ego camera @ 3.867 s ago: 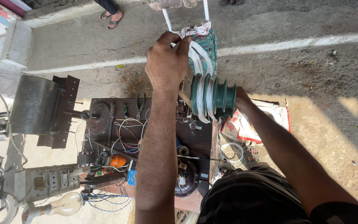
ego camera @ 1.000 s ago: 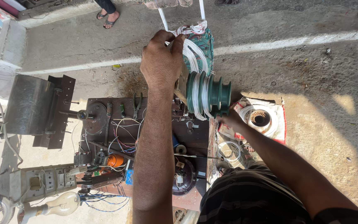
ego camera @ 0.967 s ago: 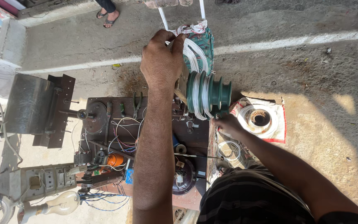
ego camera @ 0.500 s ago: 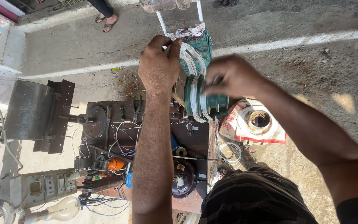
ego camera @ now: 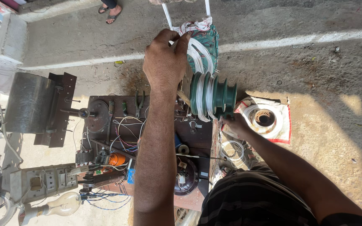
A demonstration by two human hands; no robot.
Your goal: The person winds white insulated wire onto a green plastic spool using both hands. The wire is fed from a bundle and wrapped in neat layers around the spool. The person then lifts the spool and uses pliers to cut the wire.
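The left hand (ego camera: 164,62) grips the white wire loops (ego camera: 197,54) above the green stepped former (ego camera: 212,95) while the right hand (ego camera: 235,125) closes on its lower edge, probably mid-removal of the coil, which next needs a steady pull.

Bare concrete ground (ego camera: 315,75) fills the scene, sunlit, with a pale painted line (ego camera: 298,39) crossing from three o'clock toward ten. A raised kerb (ego camera: 51,10) runs along eleven o'clock. Hard shadow falls at four o'clock. At nine o'clock stands a grey metal drum (ego camera: 28,102).
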